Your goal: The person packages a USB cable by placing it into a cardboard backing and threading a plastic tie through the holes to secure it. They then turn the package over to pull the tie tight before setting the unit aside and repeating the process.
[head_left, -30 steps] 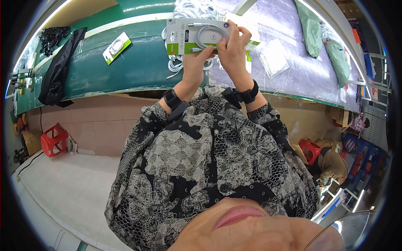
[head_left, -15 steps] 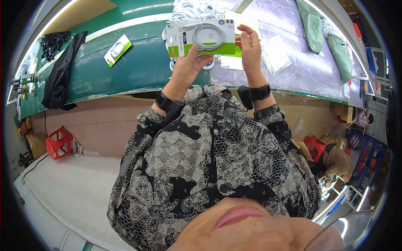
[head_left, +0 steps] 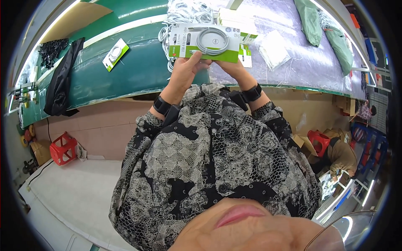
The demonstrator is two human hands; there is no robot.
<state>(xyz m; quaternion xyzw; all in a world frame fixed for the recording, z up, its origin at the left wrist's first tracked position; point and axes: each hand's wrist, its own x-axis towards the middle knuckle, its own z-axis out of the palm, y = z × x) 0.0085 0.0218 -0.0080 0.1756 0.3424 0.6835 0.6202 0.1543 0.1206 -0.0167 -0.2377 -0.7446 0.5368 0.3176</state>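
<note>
A cable package [head_left: 178,39], a white and green card with a coiled grey cable on its front, is held up over the worktable's near edge. My left hand [head_left: 184,74] grips its lower left, thumb on the front and the other fingers underneath. Behind the card's lower right edge is my right hand [head_left: 233,69]; the card hides its fingers, so its grip does not show. Beyond the package lies a pile of loose white cables [head_left: 190,11]. A stack of white and green cards [head_left: 230,17] stands to the right of that pile.
Another cable package [head_left: 115,54] lies left on the green worktable [head_left: 138,62]. Black cloth [head_left: 63,79] hangs over the table's edge. Clear plastic bags [head_left: 274,50] and green bags [head_left: 310,21] lie right. A red stool [head_left: 63,148] stands lower left; another person [head_left: 341,154] bends at right.
My right hand has come down from beside the package to behind its lower right edge. The package has shifted slightly right and down, still in my left hand.
</note>
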